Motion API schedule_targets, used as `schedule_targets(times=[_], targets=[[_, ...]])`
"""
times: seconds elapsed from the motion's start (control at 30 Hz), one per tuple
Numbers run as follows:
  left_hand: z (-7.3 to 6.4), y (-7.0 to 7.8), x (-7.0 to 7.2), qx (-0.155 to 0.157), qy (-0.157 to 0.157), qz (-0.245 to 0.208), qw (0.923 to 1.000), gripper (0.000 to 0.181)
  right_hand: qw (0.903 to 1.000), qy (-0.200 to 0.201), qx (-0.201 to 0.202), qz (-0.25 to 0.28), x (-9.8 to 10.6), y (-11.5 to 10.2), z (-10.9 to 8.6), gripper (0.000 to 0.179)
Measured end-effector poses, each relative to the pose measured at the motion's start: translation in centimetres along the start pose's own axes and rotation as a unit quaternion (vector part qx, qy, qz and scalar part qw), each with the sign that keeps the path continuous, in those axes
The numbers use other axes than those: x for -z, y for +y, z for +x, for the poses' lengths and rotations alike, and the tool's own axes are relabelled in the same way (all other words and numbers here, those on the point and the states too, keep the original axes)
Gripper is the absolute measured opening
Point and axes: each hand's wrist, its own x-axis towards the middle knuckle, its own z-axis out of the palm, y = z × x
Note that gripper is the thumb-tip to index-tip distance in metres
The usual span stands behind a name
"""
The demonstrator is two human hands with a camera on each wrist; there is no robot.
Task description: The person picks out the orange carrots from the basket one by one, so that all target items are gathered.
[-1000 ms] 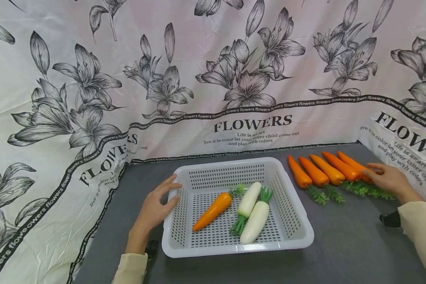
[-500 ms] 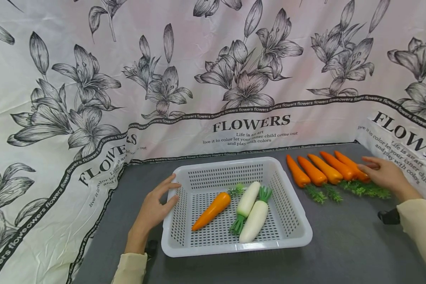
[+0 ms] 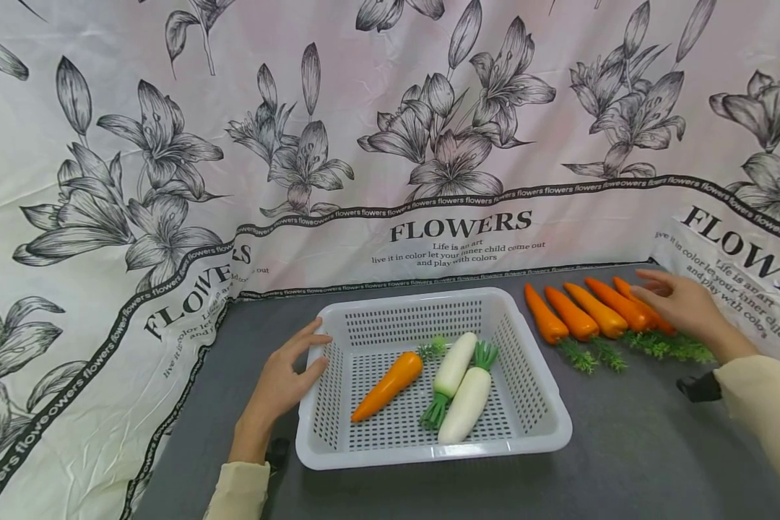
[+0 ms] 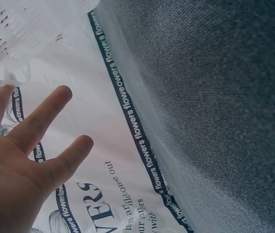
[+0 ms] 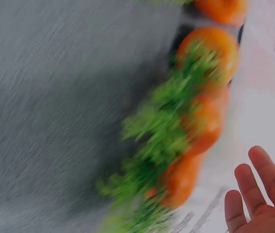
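A white perforated plastic basket [image 3: 429, 459] stands on the dark table. Inside it lie an orange carrot [image 3: 388, 386] with a green top and two white radishes [image 3: 466, 408] with green stems. My left hand [image 3: 281, 384] rests on the basket's left rim, and the left wrist view shows its fingers [image 4: 45, 116] spread. Over the rightmost carrot [image 3: 661, 323] of a row, my right hand [image 3: 682, 307] hovers and partly hides it. In the right wrist view the fingers [image 5: 247, 187] of that hand look extended, with nothing held and the carrots apart from them.
Several carrots [image 3: 572, 314] lie side by side right of the basket, tips toward the back, leafy green tops [image 3: 669, 347] toward me. Behind the table hangs a white curtain [image 3: 455, 245] with printed flowers and lettering. Grey tabletop [image 3: 624, 433] extends right of the basket.
My right hand has shifted left and slightly up over the rightmost carrot. The left hand, the basket and its contents stay as they were.
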Motion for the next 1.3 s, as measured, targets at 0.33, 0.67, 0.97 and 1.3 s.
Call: schedule_targets(times=[0.33, 0.67, 0.97, 1.3], targets=[[0.0, 0.2, 0.0, 0.005, -0.001, 0.005, 1.0, 0.036, 0.996, -0.004, 0.075, 0.047, -1.4, -6.2, 0.9, 0.059], [0.1, 0.1, -0.1, 0.007, 0.0, 0.005, 1.0, 0.037, 0.9867, -0.033, 0.145, 0.066, -2.4, -12.7, 1.0, 0.052], [-0.1, 0.2, -0.1, 0.012, -0.004, 0.0, 0.9999, 0.037, 0.9743, -0.07, 0.198, 0.08, -4.1, -17.7, 1.7, 0.049], [-0.1, 0.2, 0.1, 0.006, -0.002, -0.006, 1.0, 0.036, 0.9537, -0.092, 0.269, 0.099, -6.8, -22.2, 1.6, 0.045]])
